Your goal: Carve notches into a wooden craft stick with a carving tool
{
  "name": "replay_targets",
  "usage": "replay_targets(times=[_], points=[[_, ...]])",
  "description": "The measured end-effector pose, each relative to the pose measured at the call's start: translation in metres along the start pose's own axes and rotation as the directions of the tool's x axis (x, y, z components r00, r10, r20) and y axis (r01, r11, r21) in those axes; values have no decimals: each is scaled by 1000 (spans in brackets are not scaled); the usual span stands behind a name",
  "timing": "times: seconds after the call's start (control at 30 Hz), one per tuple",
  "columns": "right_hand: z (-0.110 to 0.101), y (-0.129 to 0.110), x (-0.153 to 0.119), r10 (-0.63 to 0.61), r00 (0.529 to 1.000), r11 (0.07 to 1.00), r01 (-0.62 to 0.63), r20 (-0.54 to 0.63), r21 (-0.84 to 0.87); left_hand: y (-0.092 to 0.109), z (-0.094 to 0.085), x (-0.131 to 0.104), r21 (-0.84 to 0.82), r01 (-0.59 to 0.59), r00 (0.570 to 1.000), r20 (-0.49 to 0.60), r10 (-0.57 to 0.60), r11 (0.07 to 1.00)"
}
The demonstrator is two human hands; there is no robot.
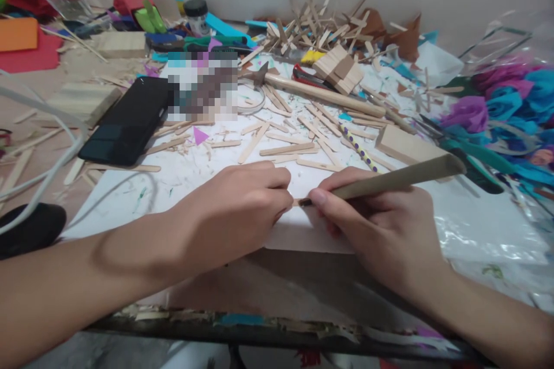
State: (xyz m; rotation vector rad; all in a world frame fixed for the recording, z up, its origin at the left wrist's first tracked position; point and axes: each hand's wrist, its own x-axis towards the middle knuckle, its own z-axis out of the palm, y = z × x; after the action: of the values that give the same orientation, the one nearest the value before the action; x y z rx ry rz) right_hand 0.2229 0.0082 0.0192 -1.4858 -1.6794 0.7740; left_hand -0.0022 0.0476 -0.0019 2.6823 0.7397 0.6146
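Presently the left hand [242, 207] pins a craft stick [296, 202] on the white board [303, 230] at worktop centre, right hand [381, 230] gripping a wooden-handled tool [389, 181] at 3 o'clock; advisable: steady pressure, tip clear of fingertips.

We see a tan wooden-handled tool [389, 180] slanting low from upper right down to its dark tip, which meets the end of a small pale craft stick [296, 202] lying flat on white paper.
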Motion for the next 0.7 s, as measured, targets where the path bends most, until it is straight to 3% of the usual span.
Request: replay_targets(times=[0.27, 0.53, 0.7], points=[[2, 0, -5, -44, 999, 999, 44, -1, -6, 1, -2, 1, 10, 7, 1000, 5, -7, 1000], [-5, 5, 6, 128, 975, 952, -173, 184, 253, -1, -1, 1, 19, -23, 1000, 21, 22, 1000], [-5, 10, 7, 142, 976, 923, -190, 164, 335, 0, -2, 2, 15, -19, 1000, 19, 19, 1000]])
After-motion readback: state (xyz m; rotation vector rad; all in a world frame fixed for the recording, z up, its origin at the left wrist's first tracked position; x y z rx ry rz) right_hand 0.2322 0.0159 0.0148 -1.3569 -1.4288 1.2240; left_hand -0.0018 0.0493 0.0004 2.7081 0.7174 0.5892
